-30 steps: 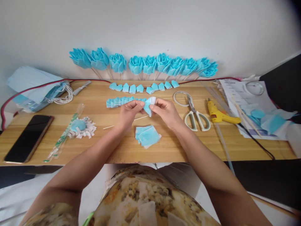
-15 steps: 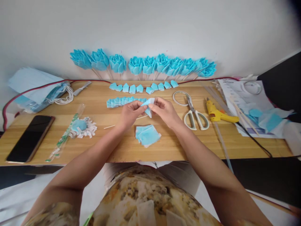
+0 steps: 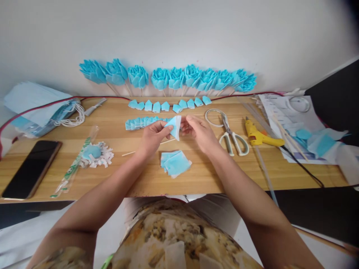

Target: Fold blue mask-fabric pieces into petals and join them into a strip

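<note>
Between thumb and fingers, my left hand [image 3: 153,136] pinches a folded piece of blue and white fabric [image 3: 175,127], its white edge turned to the right. My right hand [image 3: 199,131] is just right of that piece, fingers loosely curled and apart from it, holding nothing that I can see. Below both hands lies a small stack of blue fabric squares [image 3: 176,163]. Behind my left hand runs a row of overlapping folded blue petals [image 3: 137,122], partly hidden by the fingers. Farther back, several separate folded petals [image 3: 156,107] form a line.
Blue fabric flowers [image 3: 159,78] on sticks lean along the wall. To the right lie scissors [image 3: 230,136], a roll of tape [image 3: 214,116] and a yellow glue gun [image 3: 260,136]. A phone [image 3: 30,170], paper scraps [image 3: 105,157] and a mask stack [image 3: 36,102] are at left.
My right hand has let go of the folded fabric and moved slightly right, its fingers loosening. The left hand keeps its pinch. The view has shifted slightly.
</note>
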`<state>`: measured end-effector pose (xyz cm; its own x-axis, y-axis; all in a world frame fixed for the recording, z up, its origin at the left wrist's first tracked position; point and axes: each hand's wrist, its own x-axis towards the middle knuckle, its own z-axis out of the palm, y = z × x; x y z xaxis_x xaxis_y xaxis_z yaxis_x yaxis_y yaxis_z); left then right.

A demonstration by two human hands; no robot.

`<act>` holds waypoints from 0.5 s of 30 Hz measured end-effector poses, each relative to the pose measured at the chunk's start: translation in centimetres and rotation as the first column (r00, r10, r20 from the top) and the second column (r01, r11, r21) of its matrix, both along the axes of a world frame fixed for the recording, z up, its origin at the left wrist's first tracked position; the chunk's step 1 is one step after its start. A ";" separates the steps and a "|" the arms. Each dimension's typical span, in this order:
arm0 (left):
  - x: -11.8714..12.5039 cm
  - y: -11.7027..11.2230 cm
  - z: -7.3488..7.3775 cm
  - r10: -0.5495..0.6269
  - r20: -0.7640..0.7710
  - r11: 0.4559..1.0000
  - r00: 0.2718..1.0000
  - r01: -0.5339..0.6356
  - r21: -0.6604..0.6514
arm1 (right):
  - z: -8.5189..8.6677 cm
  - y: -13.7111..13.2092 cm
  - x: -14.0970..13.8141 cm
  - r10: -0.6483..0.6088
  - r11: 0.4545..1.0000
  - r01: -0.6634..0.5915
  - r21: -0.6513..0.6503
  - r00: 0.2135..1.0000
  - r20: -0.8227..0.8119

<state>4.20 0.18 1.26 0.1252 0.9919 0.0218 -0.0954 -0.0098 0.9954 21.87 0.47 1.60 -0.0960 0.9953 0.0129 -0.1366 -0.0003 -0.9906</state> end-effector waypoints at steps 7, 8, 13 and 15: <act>0.2 -0.1 -0.2 0.005 -0.023 1.000 1.000 -0.005 -0.006 | 0.4 -0.8 -0.8 0.040 0.995 -0.058 0.079 0.976 0.214; 0.2 -0.1 -0.2 0.001 -0.021 1.000 1.000 -0.001 -0.008 | 0.3 -0.8 -0.8 0.033 0.995 -0.053 0.087 0.975 0.222; 0.0 -0.2 0.1 -0.044 0.000 0.998 0.999 0.044 -0.043 | 0.1 -0.7 -0.6 0.017 0.992 -0.044 0.114 0.973 0.228; 0.0 -0.2 0.3 -0.062 -0.022 0.995 0.998 0.060 -0.077 | 0.0 -0.7 -0.7 0.015 0.991 -0.048 0.126 0.969 0.245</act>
